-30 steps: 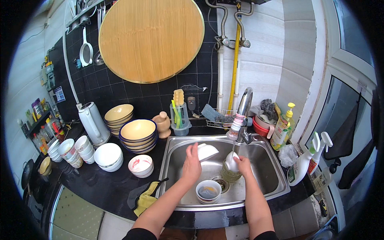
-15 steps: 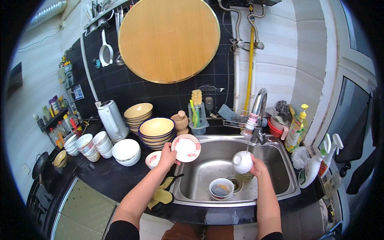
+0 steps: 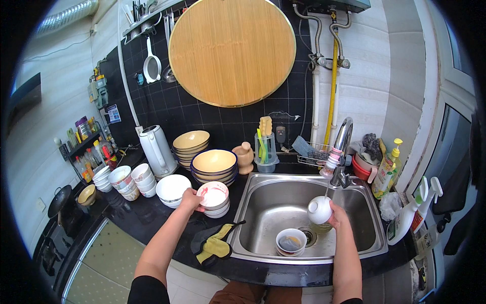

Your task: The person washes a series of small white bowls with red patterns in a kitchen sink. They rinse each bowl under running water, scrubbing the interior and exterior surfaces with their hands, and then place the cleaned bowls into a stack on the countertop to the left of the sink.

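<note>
My left hand (image 3: pixel 192 200) grips the rim of a white bowl with a red pattern (image 3: pixel 213 193), which sits on a short stack of bowls (image 3: pixel 217 212) on the counter left of the sink. Over the sink (image 3: pixel 263 202), my right hand (image 3: pixel 338 215) holds a tilted white bowl (image 3: pixel 319 210), its base turned up and leftward, beneath the faucet (image 3: pixel 346 134). A thin stream of water falls beside that bowl. Lower in the basin, more white bowls (image 3: pixel 291 242) stand nested near the drain, the top one holding murky liquid.
Large white bowls (image 3: pixel 173 188), cream bowls (image 3: pixel 214 163) and smaller stacked bowls (image 3: pixel 143 178) line the counter, with a kettle (image 3: pixel 157 152) behind. A yellow-and-black cloth (image 3: pixel 215 244) lies at the front edge. Right of the sink stand a dish soap bottle (image 3: pixel 387 172) and spray bottles (image 3: pixel 403 218).
My left hand has moved left and lowered the red-patterned bowl onto the stack. My right hand still holds its bowl under the faucet. The view has shifted slightly left.
</note>
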